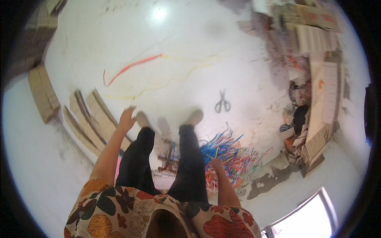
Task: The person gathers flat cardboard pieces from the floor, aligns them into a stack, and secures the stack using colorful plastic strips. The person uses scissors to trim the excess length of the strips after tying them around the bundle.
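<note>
My left hand (127, 119) reaches forward beside my left shoe, above the floor; its fingers look loosely apart, with nothing visible in them. Just ahead of it, a long thin yellow strip (158, 86) trails across the floor to the right. Farther off lies a bent red strip (135, 64). My right hand (215, 163) is low beside my right leg, over a tangled heap of blue, red, yellow and white strips (234, 158). Blur hides its fingers, so any hold on a strip is unclear. A pair of scissors (223, 104) lies partly open ahead of my right shoe.
Flattened cardboard pieces (89, 115) lie at the left, with a cardboard box (43, 93) beyond. Stacked cardboard (319, 95) and assorted items line the right side. A brown wooden-looking object (170, 156) sits between my legs. Bright light enters through an opening (305, 218) at lower right.
</note>
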The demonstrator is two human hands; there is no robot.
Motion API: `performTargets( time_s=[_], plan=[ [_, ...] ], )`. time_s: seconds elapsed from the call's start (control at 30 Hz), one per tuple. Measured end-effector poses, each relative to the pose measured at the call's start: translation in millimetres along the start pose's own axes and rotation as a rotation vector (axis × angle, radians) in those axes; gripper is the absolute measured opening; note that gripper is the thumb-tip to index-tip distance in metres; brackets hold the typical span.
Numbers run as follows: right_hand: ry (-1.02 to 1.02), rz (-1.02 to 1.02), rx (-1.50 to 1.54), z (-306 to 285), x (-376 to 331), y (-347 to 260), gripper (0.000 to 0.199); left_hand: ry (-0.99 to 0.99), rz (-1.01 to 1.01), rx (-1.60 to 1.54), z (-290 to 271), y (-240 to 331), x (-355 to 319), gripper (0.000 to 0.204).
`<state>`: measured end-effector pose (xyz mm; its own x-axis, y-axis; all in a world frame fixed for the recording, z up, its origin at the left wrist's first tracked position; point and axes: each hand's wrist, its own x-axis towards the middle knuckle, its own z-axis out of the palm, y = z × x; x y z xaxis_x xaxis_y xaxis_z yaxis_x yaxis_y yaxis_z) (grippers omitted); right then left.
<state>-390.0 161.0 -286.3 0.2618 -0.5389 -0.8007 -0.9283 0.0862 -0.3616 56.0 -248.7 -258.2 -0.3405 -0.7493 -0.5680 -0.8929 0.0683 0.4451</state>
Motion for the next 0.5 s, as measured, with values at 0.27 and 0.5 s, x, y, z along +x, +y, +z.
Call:
performTargets(
  time_s=[0.27,0.5],
  plan=[
    [0.484,0.242,0.039,-196.5,9.1,66.2,0.024,-0.078,-0.222,-0.244,-79.8,134.7,-66.2,0.042],
    [0.877,0.458,1.667,-398.9,-32.8,146.1,0.032,-0.097,0.044,-0.117,-80.2,229.7,51.4,0.061]
  ],
)
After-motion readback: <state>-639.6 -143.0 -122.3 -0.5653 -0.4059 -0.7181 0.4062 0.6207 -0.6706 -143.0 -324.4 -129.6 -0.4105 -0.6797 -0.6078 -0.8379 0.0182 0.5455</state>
